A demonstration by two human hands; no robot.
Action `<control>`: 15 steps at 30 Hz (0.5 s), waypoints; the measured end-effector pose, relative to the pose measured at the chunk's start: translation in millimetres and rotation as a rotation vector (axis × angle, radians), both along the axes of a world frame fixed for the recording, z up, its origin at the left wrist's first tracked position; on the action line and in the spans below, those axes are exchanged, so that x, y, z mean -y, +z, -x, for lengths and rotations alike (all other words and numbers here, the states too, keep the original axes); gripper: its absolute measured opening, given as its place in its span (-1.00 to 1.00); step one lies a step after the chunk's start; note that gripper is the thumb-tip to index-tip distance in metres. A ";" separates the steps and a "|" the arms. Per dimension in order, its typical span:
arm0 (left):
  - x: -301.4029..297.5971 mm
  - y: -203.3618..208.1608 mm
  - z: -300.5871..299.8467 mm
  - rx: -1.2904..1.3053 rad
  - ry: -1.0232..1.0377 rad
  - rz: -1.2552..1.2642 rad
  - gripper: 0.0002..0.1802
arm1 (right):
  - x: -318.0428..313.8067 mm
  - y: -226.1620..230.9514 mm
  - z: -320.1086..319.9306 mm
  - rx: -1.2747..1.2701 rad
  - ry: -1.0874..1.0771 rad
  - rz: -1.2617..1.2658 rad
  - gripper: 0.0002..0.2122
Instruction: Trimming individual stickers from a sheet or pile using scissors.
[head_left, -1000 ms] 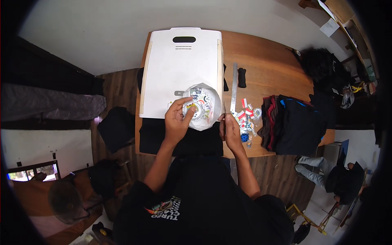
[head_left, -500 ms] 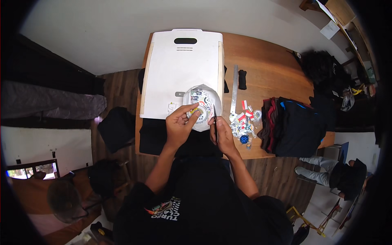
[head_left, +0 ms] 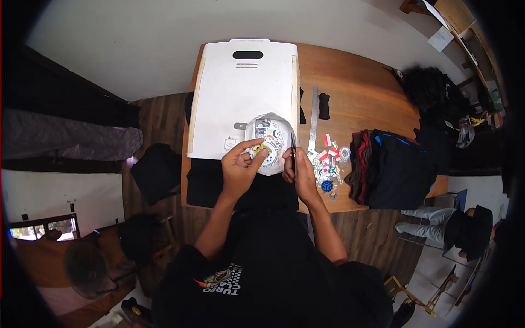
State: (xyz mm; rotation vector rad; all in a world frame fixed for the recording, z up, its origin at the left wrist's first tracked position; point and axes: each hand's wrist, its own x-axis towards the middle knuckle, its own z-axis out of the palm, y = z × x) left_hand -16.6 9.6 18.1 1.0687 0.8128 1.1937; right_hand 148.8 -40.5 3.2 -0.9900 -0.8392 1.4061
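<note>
A curled white sheet printed with colourful designs and round emblems is pinched in my left hand, the thumb lying over a round emblem. My right hand grips a pair of scissors, whose dark blades point away from me along the sheet's right edge. I cannot tell whether the blades touch the sheet. Both hands are above the near edge of a large white machine and a black cloth.
On the wooden table lie a steel ruler, a small black bundle and a heap of cut printed pieces. Folded dark garments are stacked at the right. Another person is beyond the table.
My right hand and the scissors have shifted slightly right, to the sheet's edge, and the blades point more straight ahead. My left hand keeps its pinch. The other person has moved a little.
</note>
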 end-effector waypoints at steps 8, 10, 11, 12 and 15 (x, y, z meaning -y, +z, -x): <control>-3.1 -4.2 -1.3 -0.065 0.047 -0.080 -0.83 | 9.5 -8.0 9.7 -0.160 0.012 0.027 -0.72; -3.0 -6.1 -1.2 -0.064 0.040 -0.077 -0.83 | 10.1 -4.7 16.3 0.024 -0.075 0.117 -0.83; -3.2 -7.1 -1.2 -0.062 0.030 -0.076 -0.82 | 9.4 -7.8 19.0 0.024 -0.076 0.116 -0.83; -2.9 -8.2 -1.5 -0.063 0.028 -0.077 -0.82 | 8.5 -13.8 21.4 0.056 -0.106 0.098 -0.86; -1.2 -10.7 -2.2 -0.070 0.008 -0.079 -0.79 | 6.0 -13.9 22.0 0.103 -0.157 0.103 -0.87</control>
